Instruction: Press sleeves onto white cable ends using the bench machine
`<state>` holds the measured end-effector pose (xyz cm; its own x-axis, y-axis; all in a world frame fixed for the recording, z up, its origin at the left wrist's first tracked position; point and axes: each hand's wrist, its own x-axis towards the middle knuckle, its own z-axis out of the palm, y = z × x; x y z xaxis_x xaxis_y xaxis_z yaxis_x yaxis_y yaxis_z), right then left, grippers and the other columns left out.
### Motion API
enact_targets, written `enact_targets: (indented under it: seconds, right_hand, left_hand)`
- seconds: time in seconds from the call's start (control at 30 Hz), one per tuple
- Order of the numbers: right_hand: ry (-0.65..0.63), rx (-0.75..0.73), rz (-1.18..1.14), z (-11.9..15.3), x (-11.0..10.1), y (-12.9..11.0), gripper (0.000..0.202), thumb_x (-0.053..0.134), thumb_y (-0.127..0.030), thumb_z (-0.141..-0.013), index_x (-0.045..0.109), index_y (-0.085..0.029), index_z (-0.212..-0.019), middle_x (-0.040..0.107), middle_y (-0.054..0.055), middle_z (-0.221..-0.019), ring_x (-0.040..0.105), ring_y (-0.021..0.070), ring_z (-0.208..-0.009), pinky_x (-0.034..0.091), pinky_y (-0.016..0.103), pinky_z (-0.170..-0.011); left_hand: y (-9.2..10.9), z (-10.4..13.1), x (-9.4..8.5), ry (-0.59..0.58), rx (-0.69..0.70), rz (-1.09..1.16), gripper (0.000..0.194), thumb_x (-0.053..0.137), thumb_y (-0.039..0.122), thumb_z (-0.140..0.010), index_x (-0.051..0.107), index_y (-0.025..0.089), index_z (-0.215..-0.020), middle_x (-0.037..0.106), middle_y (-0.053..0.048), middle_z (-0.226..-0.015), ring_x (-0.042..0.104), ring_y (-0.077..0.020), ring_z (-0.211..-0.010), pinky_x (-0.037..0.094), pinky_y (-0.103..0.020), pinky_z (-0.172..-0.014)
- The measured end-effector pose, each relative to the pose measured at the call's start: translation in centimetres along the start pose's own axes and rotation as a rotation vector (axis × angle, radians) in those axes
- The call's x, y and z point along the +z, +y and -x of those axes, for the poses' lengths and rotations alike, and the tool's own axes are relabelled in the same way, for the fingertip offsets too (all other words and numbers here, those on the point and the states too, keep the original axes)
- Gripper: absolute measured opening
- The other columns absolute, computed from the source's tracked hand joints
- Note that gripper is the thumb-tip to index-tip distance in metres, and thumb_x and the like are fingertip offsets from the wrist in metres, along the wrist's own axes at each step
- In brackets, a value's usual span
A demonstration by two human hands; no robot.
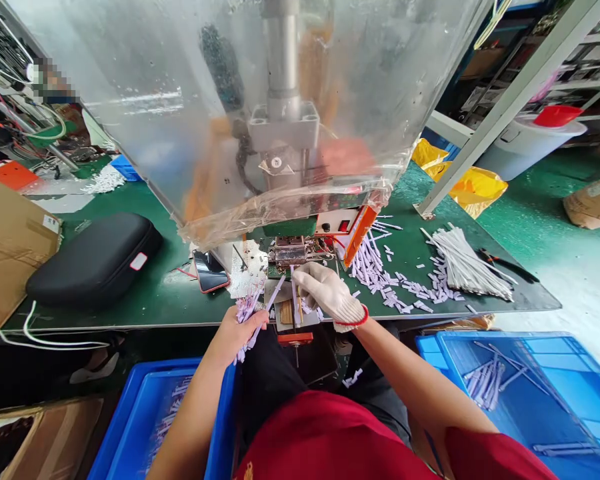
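My bare left hand [244, 331] is closed round a bundle of thin lilac strips [247, 308] at the table's front edge. One strip [276, 293] slants up from its thumb toward the machine. Wearing a white glove with a red-edged cuff, my right hand [325, 290] pinches a lilac strip [295, 297] at the front of a small metal fixture [291, 253]. That strip stands lengthwise over the fixture's front plate. The fixture sits under a press [284, 127] behind a clear plastic shield [170, 133].
Lilac pieces [367, 267] lie right of the fixture, near white strips [473, 263] and pliers [510, 265]. Left are a phone [211, 271] and black case [97, 260]. Blue bins [130, 427] [535, 393] flank my legs. A metal post [510, 107] rises at right.
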<state>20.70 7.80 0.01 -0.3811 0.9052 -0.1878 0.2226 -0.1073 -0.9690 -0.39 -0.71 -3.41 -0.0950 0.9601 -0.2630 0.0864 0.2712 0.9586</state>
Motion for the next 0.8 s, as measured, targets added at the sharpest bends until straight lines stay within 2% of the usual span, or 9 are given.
enact_targets:
  seconds: [0.1, 0.2, 0.4, 0.5, 0.6, 0.63, 0.7, 0.73, 0.8]
  right_hand:
    - [-0.090, -0.080, -0.008, 1.4, 0.0, -0.7, 0.035, 0.061, -0.055, -0.088, 0.060, -0.020, -0.086, 0.065, -0.001, -0.069, 0.058, 0.0098, -0.048, 0.043, 0.019, -0.043]
    - [-0.022, -0.082, -0.027, 2.5, -0.2, -0.6, 0.033, 0.059, -0.050, -0.090, 0.057, -0.019, -0.078, 0.061, -0.002, -0.062, 0.055, 0.0092, -0.046, 0.042, 0.019, -0.044]
    - [0.075, -0.118, 0.083, 4.5, -1.1, 0.0, 0.030, 0.060, -0.047, -0.090, 0.061, -0.020, -0.076, 0.061, -0.002, -0.063, 0.055, 0.0096, -0.053, 0.040, 0.019, -0.049]
    - [0.104, -0.102, 0.110, 4.7, -2.0, 0.1, 0.032, 0.061, -0.049, -0.088, 0.061, -0.020, -0.073, 0.061, -0.001, -0.062, 0.055, 0.0111, -0.055, 0.041, 0.020, -0.050]
    - [0.331, -0.073, 0.105, 4.0, -6.0, 0.7, 0.039, 0.061, -0.059, -0.084, 0.061, -0.021, -0.073, 0.061, 0.001, -0.061, 0.056, 0.0136, -0.055, 0.043, 0.023, -0.049]
    - [0.446, -0.060, 0.101, 3.6, -8.1, 1.1, 0.040, 0.058, -0.061, -0.084, 0.062, -0.022, -0.077, 0.062, 0.002, -0.063, 0.056, 0.0146, -0.056, 0.044, 0.024, -0.049]
    - [0.567, -0.039, 0.118, 2.2, -12.7, 2.2, 0.042, 0.043, -0.057, -0.093, 0.064, -0.021, -0.092, 0.065, 0.005, -0.071, 0.059, 0.0168, -0.062, 0.047, 0.026, -0.055]
    - [0.648, -0.008, 0.199, 1.3, -14.7, 2.8, 0.038, 0.043, -0.051, -0.093, 0.065, -0.020, -0.097, 0.067, 0.005, -0.074, 0.062, 0.0175, -0.065, 0.048, 0.027, -0.060]
    - [0.621, 0.018, 0.533, -1.1, -17.5, 3.9, 0.031, 0.046, -0.040, -0.092, 0.068, -0.020, -0.103, 0.071, 0.007, -0.084, 0.066, 0.0198, -0.077, 0.049, 0.029, -0.071]
  left_hand:
    - [1.3, -0.3, 0.1, -0.175, 0.053, -0.163, 0.042, 0.072, 0.051, -0.078, 0.065, 0.016, -0.057, 0.051, 0.001, -0.047, 0.040, -0.0081, -0.041, 0.029, -0.022, -0.042]
    - [2.3, -0.4, 0.4, -0.298, 0.091, -0.236, 0.046, 0.068, 0.052, -0.083, 0.060, 0.017, -0.054, 0.049, 0.000, -0.046, 0.041, -0.0094, -0.043, 0.031, -0.024, -0.046]
    - [3.1, 0.0, 1.3, -0.394, 0.012, -0.102, 0.044, 0.071, 0.057, -0.079, 0.057, 0.019, -0.063, 0.037, 0.006, -0.046, 0.031, -0.0081, -0.044, 0.025, -0.024, -0.046]
    - [3.0, 0.5, 1.1, -0.366, -0.026, -0.058, 0.044, 0.074, 0.057, -0.076, 0.057, 0.019, -0.061, 0.033, 0.007, -0.045, 0.027, -0.0070, -0.043, 0.024, -0.023, -0.045]
    - [2.3, 1.3, -0.9, -0.263, -0.050, -0.025, 0.043, 0.077, 0.056, -0.072, 0.060, 0.019, -0.059, 0.030, 0.008, -0.042, 0.024, -0.0061, -0.041, 0.020, -0.022, -0.044]
    - [2.0, 1.5, -1.8, -0.207, -0.053, -0.018, 0.042, 0.077, 0.056, -0.072, 0.062, 0.019, -0.060, 0.030, 0.008, -0.041, 0.023, -0.0063, -0.040, 0.020, -0.022, -0.043]
    - [1.5, 1.7, -3.2, -0.065, -0.031, -0.047, 0.040, 0.074, 0.056, -0.075, 0.064, 0.020, -0.062, 0.033, 0.007, -0.039, 0.025, -0.0073, -0.039, 0.020, -0.022, -0.041]
    - [1.3, 1.6, -3.4, -0.003, -0.008, -0.087, 0.041, 0.071, 0.056, -0.078, 0.063, 0.019, -0.060, 0.036, 0.005, -0.039, 0.027, -0.0079, -0.039, 0.022, -0.023, -0.041]
    - [1.2, 1.2, -2.8, 0.052, 0.030, -0.185, 0.047, 0.068, 0.054, -0.080, 0.057, 0.019, -0.050, 0.039, 0.003, -0.039, 0.032, -0.0085, -0.038, 0.025, -0.023, -0.041]
